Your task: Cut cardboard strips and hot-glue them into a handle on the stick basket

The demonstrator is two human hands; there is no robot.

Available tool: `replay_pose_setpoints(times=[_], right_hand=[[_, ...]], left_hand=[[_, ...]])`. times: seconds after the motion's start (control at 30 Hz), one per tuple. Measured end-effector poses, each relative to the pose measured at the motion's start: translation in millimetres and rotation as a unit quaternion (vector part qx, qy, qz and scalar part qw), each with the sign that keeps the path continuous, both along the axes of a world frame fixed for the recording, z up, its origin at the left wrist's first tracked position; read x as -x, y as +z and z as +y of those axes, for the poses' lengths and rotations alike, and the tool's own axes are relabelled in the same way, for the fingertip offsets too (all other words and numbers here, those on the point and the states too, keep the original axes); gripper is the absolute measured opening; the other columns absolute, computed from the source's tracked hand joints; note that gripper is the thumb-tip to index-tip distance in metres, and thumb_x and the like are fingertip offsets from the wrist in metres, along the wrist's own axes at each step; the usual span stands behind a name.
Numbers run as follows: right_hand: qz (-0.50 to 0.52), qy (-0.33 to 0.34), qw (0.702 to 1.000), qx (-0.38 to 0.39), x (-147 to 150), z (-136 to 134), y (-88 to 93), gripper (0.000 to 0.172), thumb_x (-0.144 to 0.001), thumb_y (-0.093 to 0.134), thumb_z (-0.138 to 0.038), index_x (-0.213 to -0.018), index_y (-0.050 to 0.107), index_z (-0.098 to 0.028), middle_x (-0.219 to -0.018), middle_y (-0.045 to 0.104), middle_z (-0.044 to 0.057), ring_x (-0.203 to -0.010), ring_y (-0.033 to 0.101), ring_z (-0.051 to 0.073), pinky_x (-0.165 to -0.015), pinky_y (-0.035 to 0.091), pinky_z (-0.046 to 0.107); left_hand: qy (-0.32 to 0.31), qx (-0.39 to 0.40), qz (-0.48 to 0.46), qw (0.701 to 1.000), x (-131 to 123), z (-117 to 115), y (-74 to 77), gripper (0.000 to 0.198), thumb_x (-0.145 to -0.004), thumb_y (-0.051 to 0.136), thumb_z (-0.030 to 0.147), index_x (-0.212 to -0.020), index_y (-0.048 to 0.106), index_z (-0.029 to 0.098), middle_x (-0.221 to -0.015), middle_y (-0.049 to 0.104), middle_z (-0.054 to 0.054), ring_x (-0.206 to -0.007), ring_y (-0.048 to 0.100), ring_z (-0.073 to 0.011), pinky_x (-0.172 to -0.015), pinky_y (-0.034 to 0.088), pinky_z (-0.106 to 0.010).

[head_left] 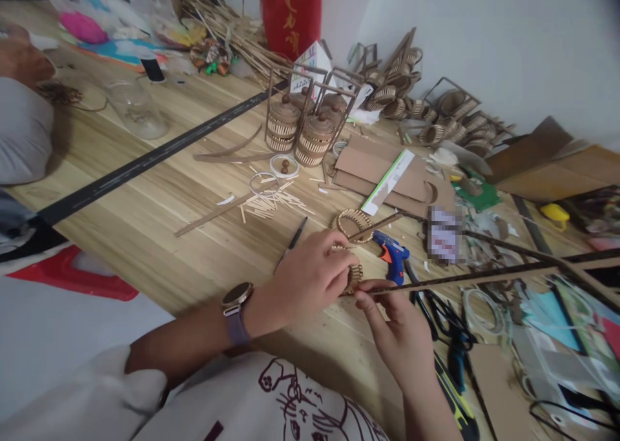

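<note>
While the fingers of my left hand (312, 273) grasp the small slatted ring (356, 274) over the bench (213, 266), those of my right hand (404, 331) pinch the long brown strip (460, 277) beside it. The glue gun (396, 260) lies just beyond.

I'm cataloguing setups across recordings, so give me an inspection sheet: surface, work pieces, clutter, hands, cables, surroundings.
Surface: wooden tabletop
Work pieces: small slatted ring; long brown strip
Clutter: loose sticks, cardboard sheets, blue glue gun
Hands: left hand curled at the ring, grip partly hidden; right hand pinching the strip
Cables: black cord bunched beside the right hand
Surroundings: lidded baskets farther back, pale wall, another person's sleeve at far left
</note>
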State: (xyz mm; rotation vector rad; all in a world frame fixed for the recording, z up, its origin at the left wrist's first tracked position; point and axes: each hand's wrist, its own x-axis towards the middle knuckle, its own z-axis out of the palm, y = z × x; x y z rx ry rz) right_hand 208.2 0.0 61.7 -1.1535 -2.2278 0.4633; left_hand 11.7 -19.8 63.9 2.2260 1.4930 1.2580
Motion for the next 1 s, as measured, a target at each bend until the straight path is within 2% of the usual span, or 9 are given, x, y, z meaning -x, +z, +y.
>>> replay_pose_setpoints(times=[0.13,0.23,0.33,0.43,0.57,0.83,0.93,1.0], right_hand=[[0.0,-0.001,1.0,-0.005,1,-3,-0.1,0.028,-0.096,0.051,-0.044,-0.081,0.061,-0.022,-0.071,0.072,0.002,-0.057,0.068,0.016,-0.052,0.051,0.024],[0.004,-0.011,1.0,-0.014,0,-4,-2.4,0.027,-0.095,0.052,-0.042,-0.078,0.059,-0.022,-0.064,0.07,0.001,-0.054,0.066,0.017,-0.049,0.05,0.024],[0.016,-0.003,1.0,-0.007,0,-4,-4.4,0.02,-0.095,0.054,-0.036,-0.083,0.061,-0.022,-0.069,0.071,0.001,-0.058,0.068,0.016,-0.053,0.051,0.023],[0.035,0.008,0.999,0.002,0,-4,-5.1,0.016,-0.094,0.055,-0.033,-0.085,0.061,-0.021,-0.076,0.072,0.001,-0.063,0.069,0.015,-0.058,0.052,0.022],[0.042,0.006,0.999,0.014,1,-5,-5.1,0.015,-0.093,0.056,-0.033,-0.085,0.061,-0.021,-0.075,0.071,0.001,-0.061,0.068,0.015,-0.057,0.053,0.022],[0.007,-0.011,1.0,0.013,5,-6,-1.8,0.028,-0.094,0.053,-0.047,-0.086,0.063,-0.022,-0.072,0.072,0.003,-0.06,0.069,0.018,-0.058,0.053,0.026],[-0.011,-0.026,1.0,0.001,5,-7,-0.9,0.034,-0.094,0.052,-0.053,-0.086,0.064,-0.022,-0.07,0.072,0.003,-0.059,0.069,0.019,-0.057,0.052,0.027],[-0.018,-0.033,0.999,-0.004,5,-7,-0.7,0.037,-0.093,0.051,-0.055,-0.085,0.064,-0.022,-0.073,0.073,0.004,-0.06,0.069,0.019,-0.056,0.052,0.027]], left_hand=[[-0.045,-0.154,0.083,0.984,1,20,32.0,0.02,-0.095,0.047,0.014,-0.103,0.065,0.018,-0.138,0.05,-0.015,-0.123,0.049,-0.0267,-0.104,0.044,-0.046],[-0.08,-0.195,0.108,0.972,-4,35,51.7,0.026,-0.097,0.044,0.016,-0.115,0.063,0.02,-0.143,0.051,-0.012,-0.132,0.043,-0.0269,-0.109,0.04,-0.047],[-0.095,-0.199,0.089,0.971,-8,45,62.2,0.029,-0.099,0.041,0.016,-0.122,0.059,0.017,-0.132,0.06,-0.01,-0.125,0.05,-0.0229,-0.106,0.044,-0.042],[-0.102,-0.184,0.045,0.977,-6,53,66.8,0.03,-0.098,0.041,0.014,-0.123,0.058,0.014,-0.125,0.064,-0.01,-0.115,0.058,-0.0202,-0.1,0.047,-0.038],[-0.125,-0.163,0.013,0.979,0,59,70.6,0.033,-0.097,0.038,0.01,-0.125,0.056,0.012,-0.121,0.066,-0.01,-0.111,0.061,-0.0193,-0.098,0.049,-0.036],[-0.173,-0.091,0.049,0.98,3,56,83.9,0.039,-0.097,0.035,0.007,-0.128,0.057,0.014,-0.122,0.066,-0.006,-0.117,0.059,-0.0164,-0.102,0.046,-0.033],[-0.166,-0.074,0.031,0.983,7,55,83.8,0.038,-0.094,0.034,0.004,-0.114,0.063,0.016,-0.129,0.061,-0.003,-0.121,0.057,-0.0137,-0.103,0.046,-0.03],[-0.123,-0.076,0.002,0.989,13,52,75.3,0.034,-0.091,0.037,0.001,-0.099,0.065,0.019,-0.127,0.061,-0.002,-0.121,0.056,-0.0143,-0.103,0.045,-0.03]])
